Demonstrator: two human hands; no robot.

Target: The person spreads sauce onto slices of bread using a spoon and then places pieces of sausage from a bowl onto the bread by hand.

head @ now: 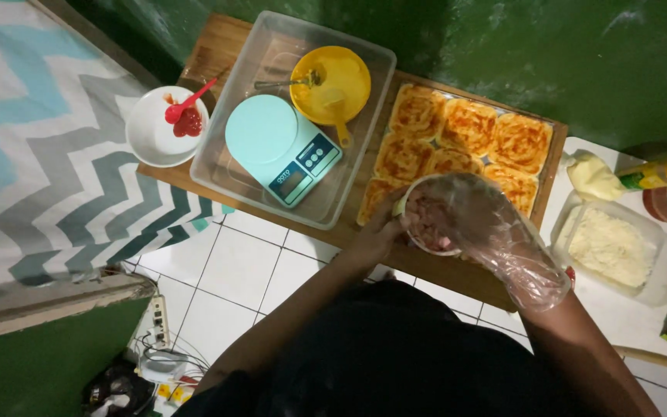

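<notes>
My left hand grips the side of a small white bowl filled with chopped pink meat pieces, held over the near edge of a wooden board. My right hand, in a clear plastic glove, reaches into the bowl with bent fingers; whether it pinches any meat is hidden. Just beyond the bowl lies a tray of several round dough bases spread with red sauce.
A clear plastic tub holds a turquoise kitchen scale and a yellow bowl. A white sauce bowl with red spoon sits left. Grated cheese container, piping bag and sauce bottles stand right. Patterned mattress at left; cables on floor.
</notes>
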